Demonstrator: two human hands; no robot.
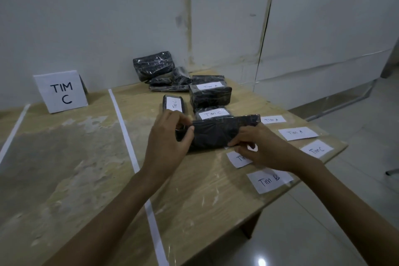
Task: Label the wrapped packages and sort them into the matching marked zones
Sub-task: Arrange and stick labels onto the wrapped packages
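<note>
Step in hand: labelling. No slip shows on the visible face of the wrapped package [218, 134], which is held low over the bench [194, 190], right of the tape line [125, 127] and in front of a package marked Tim C [212, 113].

Left hand [170, 136]: fingers curled round the package's left end, thumb on top.
Right hand [259, 147]: fingers bent, tips pinching at the package's lower right edge. A bit of white shows beneath them; cannot tell whether a slip is held.

Loose slips lie at the right: two Tim A slips [298, 133], Tim C slip [316, 149], Tim B slip [269, 180], and one half hidden under the right hand [237, 158].

Next move, as judged: steady the package, press one slip flat on the film, then carry it to the matching zone. Only the TIM C sign [61, 92] is in view, far left.

Behind: a Tim A package [210, 93], another Tim C package [173, 103], and an unlabelled pile [155, 67] against the wall.

Bench: pale wood, worn and blotchy at the left, divided by white tape lines. Room: dim, pale wall [108, 17] with a stained rectangular outline, tiled floor at the right.
</note>
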